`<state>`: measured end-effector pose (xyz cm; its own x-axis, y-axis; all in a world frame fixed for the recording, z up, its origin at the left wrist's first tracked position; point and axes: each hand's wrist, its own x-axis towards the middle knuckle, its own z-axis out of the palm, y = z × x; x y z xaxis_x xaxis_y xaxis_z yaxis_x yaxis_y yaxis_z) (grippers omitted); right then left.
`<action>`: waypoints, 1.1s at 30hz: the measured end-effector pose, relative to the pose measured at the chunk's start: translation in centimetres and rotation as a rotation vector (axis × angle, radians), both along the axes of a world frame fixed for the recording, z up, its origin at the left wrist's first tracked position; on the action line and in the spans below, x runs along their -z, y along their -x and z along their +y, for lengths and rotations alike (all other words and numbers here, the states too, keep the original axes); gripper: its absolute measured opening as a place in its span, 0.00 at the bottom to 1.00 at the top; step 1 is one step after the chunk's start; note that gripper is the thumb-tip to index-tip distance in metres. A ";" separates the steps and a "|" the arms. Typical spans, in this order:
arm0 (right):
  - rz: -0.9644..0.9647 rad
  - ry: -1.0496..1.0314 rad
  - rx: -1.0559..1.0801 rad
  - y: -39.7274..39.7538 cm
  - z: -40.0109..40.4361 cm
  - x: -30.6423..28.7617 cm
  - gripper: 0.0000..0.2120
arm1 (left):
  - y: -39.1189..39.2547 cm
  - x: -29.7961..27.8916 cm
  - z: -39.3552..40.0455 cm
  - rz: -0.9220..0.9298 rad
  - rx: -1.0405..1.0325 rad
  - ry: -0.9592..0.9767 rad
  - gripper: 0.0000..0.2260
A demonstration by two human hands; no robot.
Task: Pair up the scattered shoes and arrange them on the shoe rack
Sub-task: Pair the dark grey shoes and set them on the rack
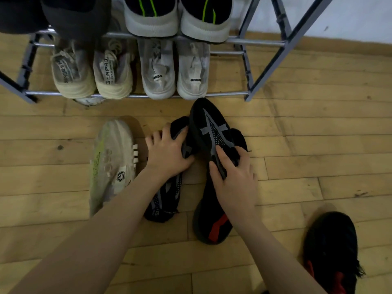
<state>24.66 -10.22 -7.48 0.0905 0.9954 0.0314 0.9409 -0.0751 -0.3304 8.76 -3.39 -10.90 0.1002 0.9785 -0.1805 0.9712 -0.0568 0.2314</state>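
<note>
Shoes on the floor: you gripped one black shoe in each hand, just in front of the rack.

Your left hand (167, 153) covered much of the left black shoe (165, 198); your right hand (233, 177) clamped the tilted right black shoe (212, 128). Rack (265, 42) top-tier shoes were cut off; lower tier held two pale pairs (131, 73). A white shoe (112, 158) lay beside them.

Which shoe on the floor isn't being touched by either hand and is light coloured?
The cream shoe with yellow-green markings, left of the left hand; the other floor shoes are black.
</note>
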 end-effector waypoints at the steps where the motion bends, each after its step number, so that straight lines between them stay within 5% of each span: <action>1: -0.019 0.000 0.000 -0.1 -0.1 0.1 0.21 | 0.2 0.0 0.0 -0.010 0.003 0.007 0.36; 6: -0.097 0.069 -0.018 0.3 -0.3 0.2 0.24 | 1.2 -0.6 -3.1 -0.010 -0.017 0.011 0.34; 16: -0.120 0.173 -0.414 -2.6 -1.8 -0.2 0.27 | 1.1 -1.2 -10.7 0.175 0.064 0.005 0.37; 33: -0.063 0.033 -0.368 -1.9 -2.3 -1.0 0.20 | 1.1 -2.6 -10.7 -0.259 -0.061 -0.095 0.18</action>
